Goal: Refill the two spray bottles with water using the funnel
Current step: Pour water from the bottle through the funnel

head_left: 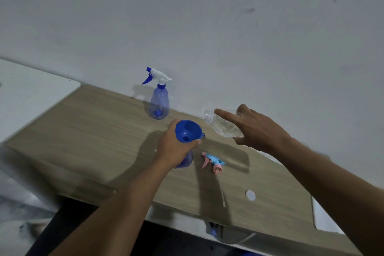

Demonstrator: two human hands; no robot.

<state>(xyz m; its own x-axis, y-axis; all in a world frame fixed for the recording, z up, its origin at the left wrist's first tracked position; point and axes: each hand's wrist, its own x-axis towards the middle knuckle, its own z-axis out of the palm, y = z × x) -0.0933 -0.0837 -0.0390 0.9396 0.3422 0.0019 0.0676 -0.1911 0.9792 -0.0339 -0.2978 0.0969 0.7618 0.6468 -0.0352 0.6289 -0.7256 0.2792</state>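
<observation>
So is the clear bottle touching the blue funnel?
Apart. The head view shows a strip of table between the mouth of the clear bottle and the rim of the blue funnel.

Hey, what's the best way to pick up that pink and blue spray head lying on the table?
Pinch the spray head across its body, coming from above: it lies flat on its side on the table, and its thin tube trailing toward the near edge would likely bend.

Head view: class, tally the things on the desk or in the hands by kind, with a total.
Spray bottles: 2
Funnel: 1
Water bottle: 1
Loose spray head: 1
Cap: 1
Total: 6
</observation>
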